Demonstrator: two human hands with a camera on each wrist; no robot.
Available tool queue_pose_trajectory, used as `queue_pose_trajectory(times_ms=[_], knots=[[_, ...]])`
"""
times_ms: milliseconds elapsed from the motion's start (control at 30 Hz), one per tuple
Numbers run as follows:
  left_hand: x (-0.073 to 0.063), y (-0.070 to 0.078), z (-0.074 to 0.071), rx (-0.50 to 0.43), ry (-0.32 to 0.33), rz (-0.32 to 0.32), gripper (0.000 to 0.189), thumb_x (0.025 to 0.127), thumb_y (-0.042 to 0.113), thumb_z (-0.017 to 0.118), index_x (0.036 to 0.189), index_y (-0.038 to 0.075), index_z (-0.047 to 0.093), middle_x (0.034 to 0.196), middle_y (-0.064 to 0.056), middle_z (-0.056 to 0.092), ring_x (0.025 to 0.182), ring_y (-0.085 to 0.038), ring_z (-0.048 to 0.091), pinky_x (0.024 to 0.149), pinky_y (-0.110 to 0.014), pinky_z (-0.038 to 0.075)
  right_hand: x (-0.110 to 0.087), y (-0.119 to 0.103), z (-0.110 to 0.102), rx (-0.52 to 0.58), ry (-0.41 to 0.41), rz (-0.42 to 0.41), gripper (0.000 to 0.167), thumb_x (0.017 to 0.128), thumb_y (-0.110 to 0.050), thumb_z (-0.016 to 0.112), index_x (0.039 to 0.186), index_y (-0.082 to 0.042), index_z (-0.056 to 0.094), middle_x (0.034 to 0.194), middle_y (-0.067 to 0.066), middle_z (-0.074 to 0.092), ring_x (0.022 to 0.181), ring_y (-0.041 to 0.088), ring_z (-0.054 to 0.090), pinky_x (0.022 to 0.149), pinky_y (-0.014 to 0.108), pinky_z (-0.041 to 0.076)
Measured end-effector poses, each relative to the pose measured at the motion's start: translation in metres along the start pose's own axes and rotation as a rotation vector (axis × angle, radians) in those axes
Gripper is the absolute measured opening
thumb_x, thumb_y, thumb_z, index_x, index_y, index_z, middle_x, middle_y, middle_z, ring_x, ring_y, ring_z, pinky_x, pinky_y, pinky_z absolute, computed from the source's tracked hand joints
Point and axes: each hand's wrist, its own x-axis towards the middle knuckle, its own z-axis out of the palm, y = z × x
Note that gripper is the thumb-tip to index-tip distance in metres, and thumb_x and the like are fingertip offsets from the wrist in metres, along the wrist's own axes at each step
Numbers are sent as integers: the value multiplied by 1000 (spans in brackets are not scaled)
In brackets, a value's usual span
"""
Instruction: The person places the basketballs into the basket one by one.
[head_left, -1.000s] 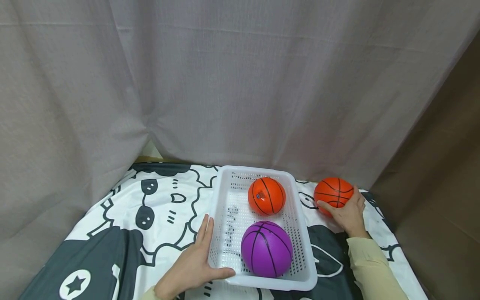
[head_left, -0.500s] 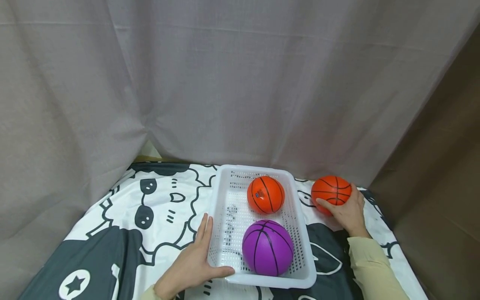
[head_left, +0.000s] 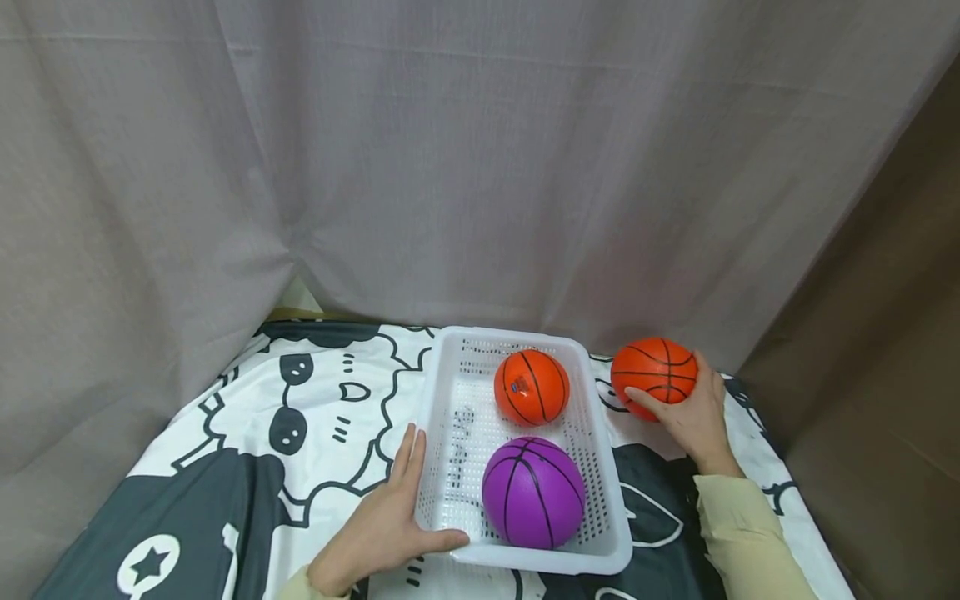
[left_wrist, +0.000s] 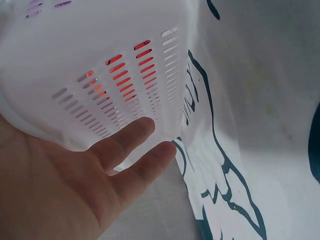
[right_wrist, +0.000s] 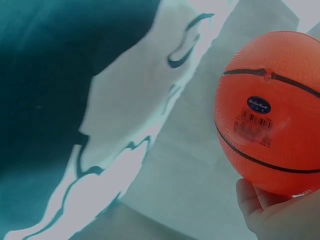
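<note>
My right hand (head_left: 693,417) grips an orange toy basketball (head_left: 652,377) to the right of the basket, thumb on its near side and fingers round its right side. A label and barcode show on this orange ball (right_wrist: 270,120) in the right wrist view. My left hand (head_left: 386,517) lies along the left side of the white plastic basket (head_left: 622,533), fingers straight and thumb at the near rim. Inside the basket sit a smaller orange ball (head_left: 532,387) at the far end and a larger purple ball (head_left: 533,493) at the near end.
A white and dark grey cartoon-print cloth (head_left: 330,400) covers the table. Behind it hangs a grey curtain (head_left: 480,167), close to the far edge of the basket. A brown curtain (head_left: 885,375) closes off the right side.
My right hand has moved the orange basketball slightly up and to the left, closer to the basket. My left hand and the balls in the basket have hardly shifted.
</note>
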Motion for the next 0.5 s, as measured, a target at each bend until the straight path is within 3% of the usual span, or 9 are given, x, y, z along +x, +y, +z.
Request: queue_pose_trajectory(times_ms=[500], knots=[[-1, 0, 1, -11, 6, 0, 137, 60, 84, 66, 157, 17, -2, 162, -4, -12, 85, -16, 57, 70, -33, 51, -11, -60, -15, 19, -6, -205, 120, 68, -56, 82, 157, -23, 9, 152, 17, 20, 124, 41, 34, 87, 65, 45]])
